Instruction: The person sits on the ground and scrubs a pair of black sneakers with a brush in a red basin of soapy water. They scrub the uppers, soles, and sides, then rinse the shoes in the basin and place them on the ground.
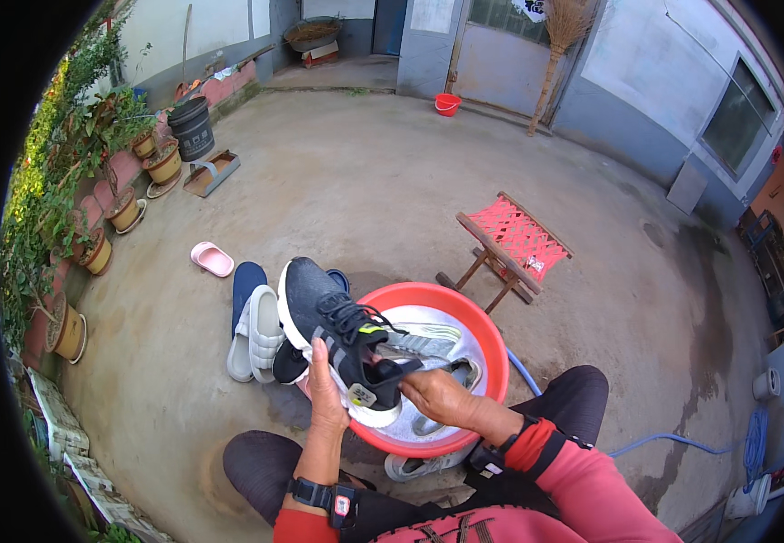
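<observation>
A black sneaker with a white sole (331, 319) is held tilted over the left side of a red plastic basin (500, 353), its toe pointing away from me. My left hand (327, 394) grips it from the left, thumb along the sole's edge near the midfoot. The fingers of my right hand (439, 397) pinch the collar or pull tab at the shoe's heel. Below, gray sneakers (426, 343) lie in sudsy water in the basin. What the hidden fingers of my left hand do under the shoe cannot be seen.
Gray slippers (266, 336), a navy slipper (249, 275) and a pink clog (212, 259) lie left of the basin. A folding stool with red webbing (517, 234) stands beyond it. A blue hose (670, 438) runs right. Another gray sneaker (426, 467) sits below the basin. Potted plants (96, 252) line the left.
</observation>
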Demonstrator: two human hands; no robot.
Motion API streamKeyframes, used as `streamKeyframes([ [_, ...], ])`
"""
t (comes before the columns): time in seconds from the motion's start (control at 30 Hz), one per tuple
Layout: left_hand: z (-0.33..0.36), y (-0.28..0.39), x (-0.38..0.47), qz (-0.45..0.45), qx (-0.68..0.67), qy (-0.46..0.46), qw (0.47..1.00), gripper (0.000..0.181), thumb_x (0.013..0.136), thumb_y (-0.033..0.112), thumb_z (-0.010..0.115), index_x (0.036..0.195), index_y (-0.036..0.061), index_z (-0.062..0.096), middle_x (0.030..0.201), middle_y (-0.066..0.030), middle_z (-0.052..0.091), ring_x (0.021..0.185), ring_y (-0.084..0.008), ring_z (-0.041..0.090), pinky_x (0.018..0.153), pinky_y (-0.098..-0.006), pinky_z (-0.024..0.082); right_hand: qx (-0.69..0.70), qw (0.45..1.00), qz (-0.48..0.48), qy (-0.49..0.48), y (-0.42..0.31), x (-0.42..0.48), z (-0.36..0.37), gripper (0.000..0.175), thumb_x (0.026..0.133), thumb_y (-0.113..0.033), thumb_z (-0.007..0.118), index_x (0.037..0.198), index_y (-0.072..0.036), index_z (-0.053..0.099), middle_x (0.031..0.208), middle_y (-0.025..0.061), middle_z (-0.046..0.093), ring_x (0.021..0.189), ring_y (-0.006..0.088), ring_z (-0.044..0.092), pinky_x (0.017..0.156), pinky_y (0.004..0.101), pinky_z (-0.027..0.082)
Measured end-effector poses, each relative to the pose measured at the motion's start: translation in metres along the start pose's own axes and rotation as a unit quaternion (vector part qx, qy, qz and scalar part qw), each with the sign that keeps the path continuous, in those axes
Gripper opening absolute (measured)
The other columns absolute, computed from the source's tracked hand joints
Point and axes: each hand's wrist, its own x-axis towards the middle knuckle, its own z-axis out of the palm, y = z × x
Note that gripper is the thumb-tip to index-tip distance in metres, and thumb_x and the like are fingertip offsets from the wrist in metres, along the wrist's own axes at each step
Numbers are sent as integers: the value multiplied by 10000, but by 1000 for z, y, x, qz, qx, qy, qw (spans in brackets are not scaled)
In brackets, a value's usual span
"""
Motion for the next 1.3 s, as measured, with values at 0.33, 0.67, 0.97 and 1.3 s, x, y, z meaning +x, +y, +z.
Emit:
streamKeyframes([
  [0.33,14,-27,-15,-36,39,-7,999,486,949,415,530,1296,78,487,1188,-33,594,1053,-176,588,918,-331,485,45,993,104,19,5,20,-3,255,922,-194,502,853,30,600,760,262,609,766,432,624,654,458,491],
  [0.67,17,-33,-18,-28,85,20,996,592,915,507,547,1310,71,478,1211,-61,588,1065,-198,594,935,-347,483,-83,988,130,-23,12,-7,2,176,851,-150,568,1005,-79,612,800,198,642,722,435,615,621,509,483],
  [0.97,7,12,-1,-31,-79,-61,994,591,938,564,456,1260,74,523,1115,-88,643,969,-221,648,868,-375,540,-6,997,3,-77,-1,-20,-2,477,918,-154,529,1385,-171,436,838,215,655,720,412,631,639,478,507],
  [1.3,17,-12,-13,-42,13,-32,999,533,924,485,542,1254,67,528,1154,-63,623,1009,-189,620,886,-348,515,33,998,1,55,5,26,3,143,871,-166,538,912,-52,614,774,220,632,762,419,627,642,482,497],
])
